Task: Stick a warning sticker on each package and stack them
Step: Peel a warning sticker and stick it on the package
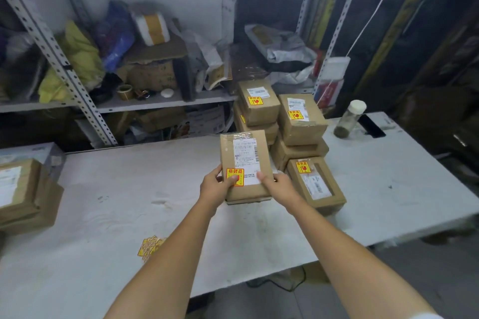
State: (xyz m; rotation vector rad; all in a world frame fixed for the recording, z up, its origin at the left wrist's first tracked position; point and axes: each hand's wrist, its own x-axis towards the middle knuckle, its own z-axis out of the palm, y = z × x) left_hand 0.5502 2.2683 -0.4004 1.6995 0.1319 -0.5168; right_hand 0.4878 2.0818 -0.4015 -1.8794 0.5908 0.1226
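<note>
A brown cardboard package with a white shipping label and a yellow-and-red warning sticker is held at the table's middle by both hands. My left hand grips its near left corner, thumb pressing on the sticker. My right hand grips the near right corner, thumb on the label. To the right stands a stack of stickered packages, with one more stickered package lying in front. Loose warning stickers lie near the front edge.
Two brown packages sit stacked at the white table's left edge. A clear jar with a white lid stands at the back right. Cluttered metal shelves rise behind the table.
</note>
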